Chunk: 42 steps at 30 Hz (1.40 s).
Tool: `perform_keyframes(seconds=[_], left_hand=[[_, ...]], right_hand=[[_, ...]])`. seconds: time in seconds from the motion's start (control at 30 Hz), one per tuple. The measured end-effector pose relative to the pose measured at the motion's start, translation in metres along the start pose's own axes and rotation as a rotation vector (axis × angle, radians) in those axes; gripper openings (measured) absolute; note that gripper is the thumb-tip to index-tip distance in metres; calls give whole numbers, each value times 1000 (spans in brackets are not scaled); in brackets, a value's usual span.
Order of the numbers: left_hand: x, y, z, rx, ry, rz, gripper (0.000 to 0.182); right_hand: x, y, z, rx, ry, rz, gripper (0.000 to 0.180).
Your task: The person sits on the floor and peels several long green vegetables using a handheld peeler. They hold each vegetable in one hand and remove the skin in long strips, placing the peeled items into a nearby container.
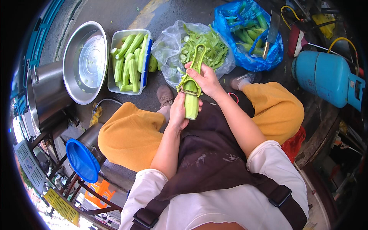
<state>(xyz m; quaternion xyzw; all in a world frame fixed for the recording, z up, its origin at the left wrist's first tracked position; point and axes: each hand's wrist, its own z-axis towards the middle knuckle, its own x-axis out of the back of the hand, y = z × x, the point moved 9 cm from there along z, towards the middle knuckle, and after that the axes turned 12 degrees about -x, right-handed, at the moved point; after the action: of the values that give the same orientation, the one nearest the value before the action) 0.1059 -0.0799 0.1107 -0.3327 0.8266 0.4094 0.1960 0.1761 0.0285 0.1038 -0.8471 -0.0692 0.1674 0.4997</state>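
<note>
A partly peeled luffa gourd (191,105) is gripped by its near end in my left hand (178,110), pale green below and darker towards its far end. My right hand (205,79) holds a green-handled peeler (200,54), whose blade lies across the gourd. Just beyond both hands, a clear plastic bag (168,43) is spread open with green peelings (208,47) and cut ends in it. Left of that bag stands a clear plastic tub (115,89) with a blue side clip, filled with several peeled gourds (133,74).
A blue plastic bag (258,65) of unpeeled gourds sits at the far right, a cleaver (271,34) resting on it. Beyond my right knee lies a blue gas cylinder (322,76). To the left are a steel basin (92,63), a steel pot (53,89) and a blue basket (82,161).
</note>
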Motion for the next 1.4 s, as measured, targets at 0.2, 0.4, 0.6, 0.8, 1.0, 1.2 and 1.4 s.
perform_keyframes(seconds=[0.2,0.4,0.6,0.8,1.0,1.2,1.4], left_hand=[[3,7,4,-61,1,-39,49],[23,-7,13,51,150,-236,50],[10,-8,9,106,21,-338,44],[28,-5,21,19,131,-41,40],[16,0,10,19,83,22,50],[28,-7,9,75,192,-170,57],[12,-8,5,101,-24,-284,50]], right_hand=[[59,47,15,-312,423,-85,32],[33,64,-2,-371,288,273,28],[42,60,19,-320,332,-49,30],[40,86,-4,-468,380,362,27],[35,52,17,-250,366,40,32],[32,85,-10,-488,363,404,32],[39,59,14,-238,327,63,28]])
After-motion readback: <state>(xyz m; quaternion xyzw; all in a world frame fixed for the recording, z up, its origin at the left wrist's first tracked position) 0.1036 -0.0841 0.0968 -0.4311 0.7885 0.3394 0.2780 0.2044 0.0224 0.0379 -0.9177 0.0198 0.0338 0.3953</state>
